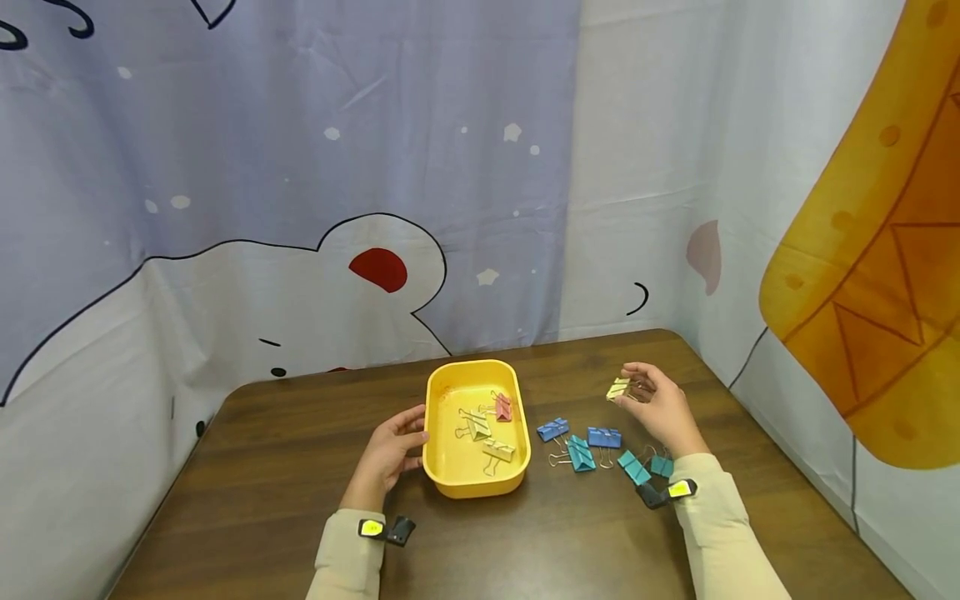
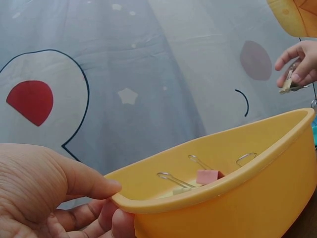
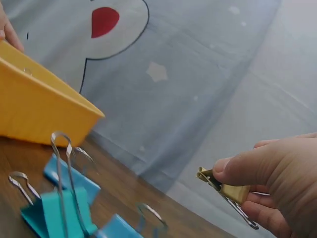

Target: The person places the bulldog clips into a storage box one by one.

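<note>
My left hand grips the left rim of a yellow plastic bin, with the thumb at the rim and the other fingers outside the wall. Inside the bin lie a pink binder clip and two pale yellow ones, the upper clip and the lower clip. Off to the right, my right hand pinches another yellow binder clip between thumb and fingers. That clip is held up above the table, its wire handles partly hidden by the fingers.
Between bin and right hand, several binder clips lie on the brown wooden table: a left blue clip, a right blue clip, a teal clip and more teal clips by the right wrist. A printed curtain hangs behind.
</note>
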`<state>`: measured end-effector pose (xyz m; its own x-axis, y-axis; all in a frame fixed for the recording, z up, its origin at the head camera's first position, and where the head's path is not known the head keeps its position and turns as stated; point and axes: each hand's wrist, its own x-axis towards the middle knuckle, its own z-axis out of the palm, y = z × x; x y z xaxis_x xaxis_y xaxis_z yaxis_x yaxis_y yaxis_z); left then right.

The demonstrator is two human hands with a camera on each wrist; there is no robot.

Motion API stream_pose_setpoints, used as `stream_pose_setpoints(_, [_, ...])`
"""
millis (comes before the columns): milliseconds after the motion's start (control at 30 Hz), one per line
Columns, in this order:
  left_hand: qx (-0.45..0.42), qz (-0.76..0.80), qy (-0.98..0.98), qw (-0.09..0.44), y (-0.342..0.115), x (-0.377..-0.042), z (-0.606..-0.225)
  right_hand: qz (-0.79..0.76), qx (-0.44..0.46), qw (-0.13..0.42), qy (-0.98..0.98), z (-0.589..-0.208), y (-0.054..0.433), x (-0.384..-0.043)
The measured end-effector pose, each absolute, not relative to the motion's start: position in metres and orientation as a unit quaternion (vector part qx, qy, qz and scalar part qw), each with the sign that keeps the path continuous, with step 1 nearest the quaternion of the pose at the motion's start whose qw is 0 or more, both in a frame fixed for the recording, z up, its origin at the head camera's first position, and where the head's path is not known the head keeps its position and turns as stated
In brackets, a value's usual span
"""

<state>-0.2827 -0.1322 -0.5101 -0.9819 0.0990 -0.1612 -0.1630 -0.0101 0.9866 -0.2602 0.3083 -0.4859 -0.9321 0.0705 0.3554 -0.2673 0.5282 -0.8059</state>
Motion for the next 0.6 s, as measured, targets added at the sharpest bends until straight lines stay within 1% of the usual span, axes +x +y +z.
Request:
stream_pose_setpoints(300, [-0.023, 0.709, 0.698, 0.093, -0.133, -0.281, -0.509, 0.525, 0.079, 0.166, -0.831, -0.482, 0.27, -0.277])
stream_pose_setpoints(600, [-0.026, 0.711, 0.696, 0.091, -0.132, -0.281, -0.506, 0.561, 0.094, 0.145, -0.81, -0.48, 0.233, -0.288])
